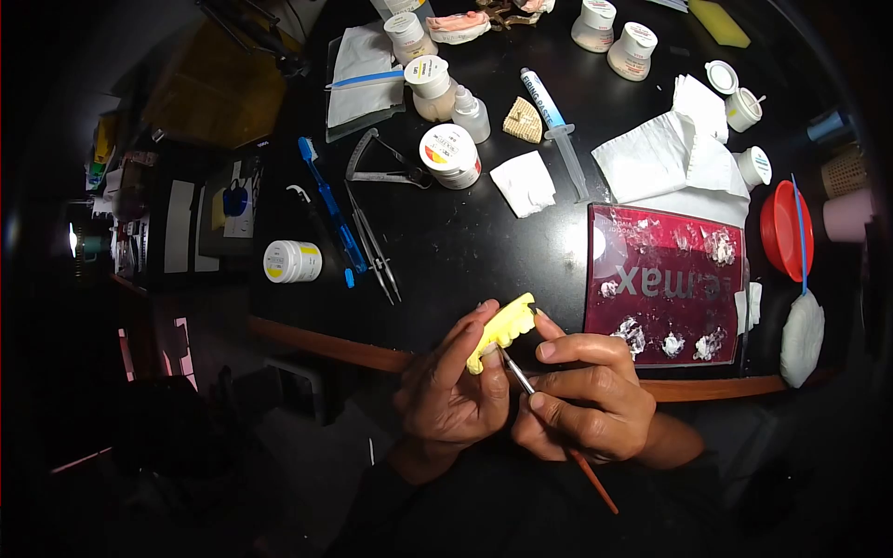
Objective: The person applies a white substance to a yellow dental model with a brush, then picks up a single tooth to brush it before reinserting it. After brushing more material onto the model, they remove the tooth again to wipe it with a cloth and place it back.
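Holds a yellow dental model (505, 332) in the left hand (458, 398), pinched between thumb and fingers at about the middle of the near edge of the tabletop (446, 270), and grips a slim brush (519, 374) in the right hand (595, 400), with the fingers curled round it and with the tip at the model's near side. Has a magenta slab (665, 312) bearing white dabs (631, 337) toward the near right corner, with a red bowl (777, 228) just beside it toward the right edge. Has tweezers (361, 219) and a blue toothbrush (337, 212) lying side by side toward the left edge, with a white jar (293, 261) nearer that edge.
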The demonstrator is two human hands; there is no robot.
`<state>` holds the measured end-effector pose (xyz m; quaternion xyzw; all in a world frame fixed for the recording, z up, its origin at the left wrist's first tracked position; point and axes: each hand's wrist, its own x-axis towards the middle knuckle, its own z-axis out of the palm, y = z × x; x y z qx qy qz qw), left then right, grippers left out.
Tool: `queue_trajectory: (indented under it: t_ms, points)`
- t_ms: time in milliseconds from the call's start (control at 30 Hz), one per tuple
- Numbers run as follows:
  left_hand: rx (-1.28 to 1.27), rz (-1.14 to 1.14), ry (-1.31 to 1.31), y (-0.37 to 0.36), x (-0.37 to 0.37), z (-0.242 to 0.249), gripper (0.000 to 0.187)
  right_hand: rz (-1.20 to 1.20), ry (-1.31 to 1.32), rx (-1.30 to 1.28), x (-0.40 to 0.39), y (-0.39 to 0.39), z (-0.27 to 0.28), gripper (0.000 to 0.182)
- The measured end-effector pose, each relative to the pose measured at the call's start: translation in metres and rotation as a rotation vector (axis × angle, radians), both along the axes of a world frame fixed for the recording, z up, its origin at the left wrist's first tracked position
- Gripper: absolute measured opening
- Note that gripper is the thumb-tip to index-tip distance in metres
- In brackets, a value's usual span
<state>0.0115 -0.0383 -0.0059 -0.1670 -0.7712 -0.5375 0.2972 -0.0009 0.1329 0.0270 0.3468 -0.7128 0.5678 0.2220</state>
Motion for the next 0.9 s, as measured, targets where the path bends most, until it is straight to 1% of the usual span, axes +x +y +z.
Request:
queue_trajectory:
  t_ms: [200, 500, 700, 800, 900]
  points:
    - [0.050, 0.007, -0.006, 0.003, 0.000, -0.001, 0.034, 0.002, -0.007, -0.029, 0.002, 0.000, -0.002, 0.027]
    - [0.023, 0.031, 0.010, 0.004, -0.001, 0.001, 0.034, 0.009, -0.022, 0.003, 0.003, 0.000, 0.001, 0.027]
    - [0.049, 0.000, -0.027, 0.002, 0.001, 0.002, 0.035, 0.012, -0.019, 0.000, 0.003, 0.000, 0.000, 0.026]
    - [-0.024, -0.017, -0.045, -0.002, 0.000, 0.011, 0.035, 0.011, -0.026, 0.002, 0.003, -0.001, 0.000, 0.025]
    - [-0.025, -0.025, -0.047, -0.003, 0.000, 0.012, 0.035, 0.020, -0.028, 0.000, 0.002, -0.001, 0.002, 0.024]
